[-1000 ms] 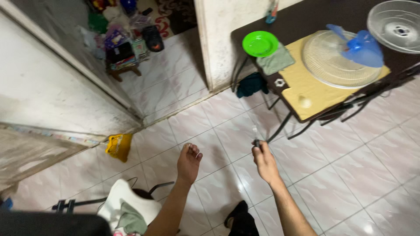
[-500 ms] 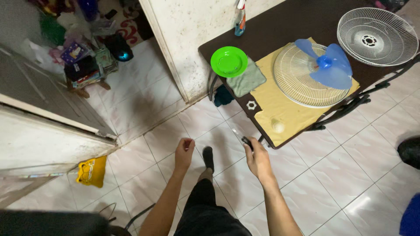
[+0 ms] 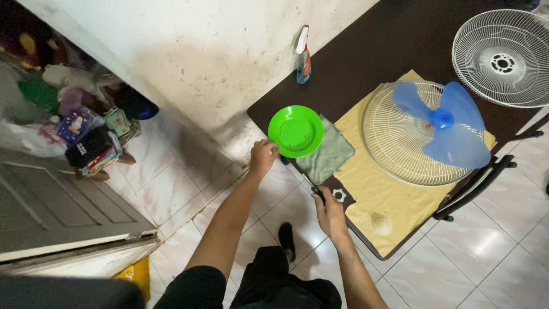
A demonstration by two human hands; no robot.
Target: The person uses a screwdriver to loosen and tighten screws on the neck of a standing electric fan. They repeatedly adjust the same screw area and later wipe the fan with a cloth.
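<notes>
Your left hand (image 3: 262,157) has its fingers closed on the rim of the green bowl (image 3: 296,131) at the table (image 3: 366,63) corner; your right hand (image 3: 330,212) grips a small dark tool (image 3: 316,192) beside the white nut (image 3: 339,195). The bowl overhangs the edge, so a tug could tip it to the floor. A spray bottle (image 3: 303,57) with a colourful label stands by the wall.

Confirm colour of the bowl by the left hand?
Bright green bowl; the left hand touches its rim. Clearest in the head view.
</notes>
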